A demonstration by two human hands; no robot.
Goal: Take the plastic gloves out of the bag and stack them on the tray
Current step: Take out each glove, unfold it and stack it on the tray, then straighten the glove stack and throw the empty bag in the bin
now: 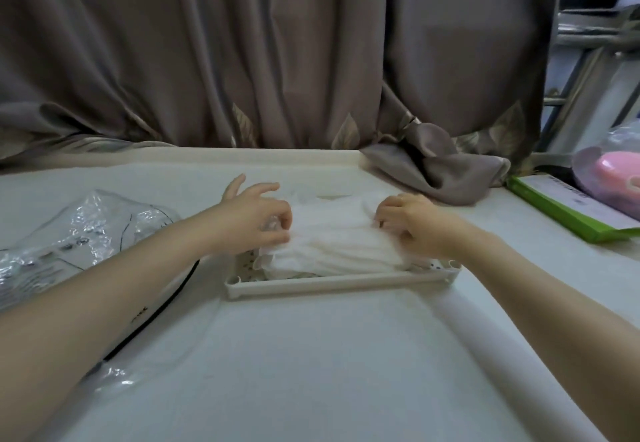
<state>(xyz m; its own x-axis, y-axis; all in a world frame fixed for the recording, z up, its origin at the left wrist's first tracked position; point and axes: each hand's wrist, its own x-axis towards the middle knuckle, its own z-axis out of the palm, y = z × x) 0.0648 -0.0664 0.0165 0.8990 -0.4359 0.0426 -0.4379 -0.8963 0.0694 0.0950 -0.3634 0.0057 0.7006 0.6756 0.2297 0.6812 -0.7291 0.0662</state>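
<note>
Currently both hands, left hand (262, 215) and right hand (410, 225), pinch the ends of the glove stack (337, 245), which sits on the tray (311, 284). Film looks light, limp, slippery; hold edges, press flat. Bag (86, 237) lies left.

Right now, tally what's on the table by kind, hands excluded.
Glove stack: 1
Tray: 1
Clear plastic bag: 1
Green box: 1
Pink item in wrap: 1
Total: 5

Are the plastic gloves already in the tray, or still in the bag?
In the tray. The white gloves lie piled over the tray, gripped by both hands; the clear bag lies apart at the left.
</note>
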